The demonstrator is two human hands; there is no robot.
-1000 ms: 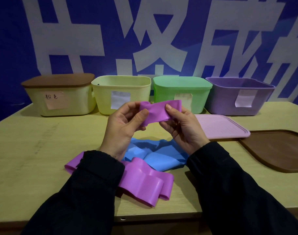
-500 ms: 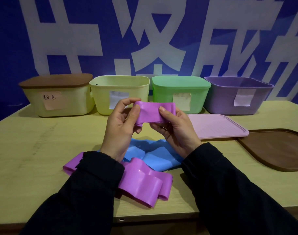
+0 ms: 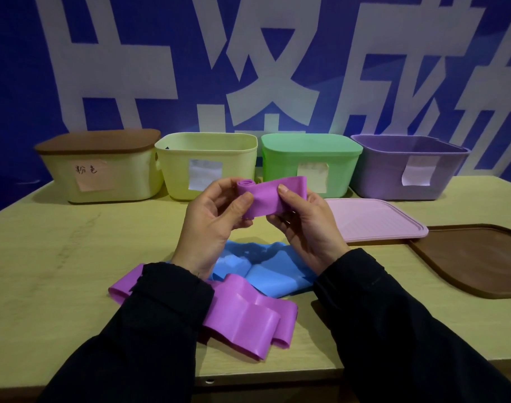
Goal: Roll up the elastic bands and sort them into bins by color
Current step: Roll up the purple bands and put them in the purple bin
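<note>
A purple elastic band [image 3: 270, 197] is held up above the table between both hands. Its left end is wound into a small roll, which my left hand [image 3: 212, 221] pinches with thumb and fingers. My right hand [image 3: 309, 225] pinches the flat stretch just to the right. Below my wrists the rest of the purple band [image 3: 242, 318] lies folded on the table, partly under my left sleeve. A blue band [image 3: 265, 269] lies crumpled behind it. Along the back stand a purple open bin [image 3: 408, 167], a green lidded bin [image 3: 309, 161], a yellow open bin [image 3: 207, 164] and a yellow bin with a brown lid [image 3: 100, 167].
A pink lid [image 3: 373, 219] lies flat on the wooden table [image 3: 59, 257] in front of the purple bin. A brown lid [image 3: 478, 257] lies at the right edge. Paper labels are stuck on the bins' fronts. A blue wall with white characters stands right behind them.
The band's left end has been rolled tighter into a visible small roll under my left thumb. My right hand has shifted slightly along the flat part. The bands on the table have not moved.
</note>
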